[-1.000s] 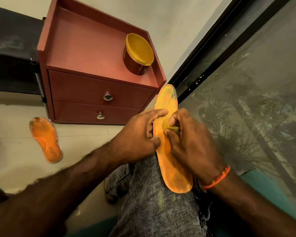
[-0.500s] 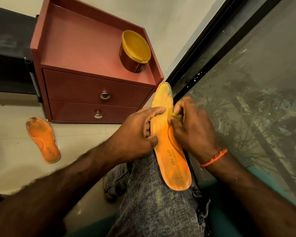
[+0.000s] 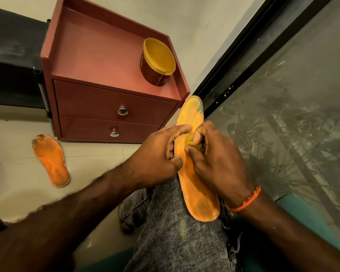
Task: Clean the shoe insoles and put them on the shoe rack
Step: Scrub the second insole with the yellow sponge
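An orange insole [image 3: 199, 197] lies lengthwise on my grey-jeaned knee [image 3: 177, 232], toe end pointing away. My left hand [image 3: 157, 156] grips its left edge at the middle. My right hand [image 3: 218, 163] presses a small yellow-green scrubbing pad [image 3: 194, 145] onto the insole's middle, fingers closed around it. A second orange insole [image 3: 51, 160], dirty at the toe, lies on the tiled floor to the left, away from both hands.
A red-brown two-drawer cabinet [image 3: 110, 107] stands ahead with a yellow-lidded tub [image 3: 157, 61] on top. A dark-framed glass pane [image 3: 283, 114] runs along the right. Pale floor tiles [image 3: 18, 193] spread to the left. A teal seat [image 3: 302, 214] is under me.
My right hand with the pad slid up the insole towards the toe, then back down a little towards the middle. My left hand kept its grip on the edge.
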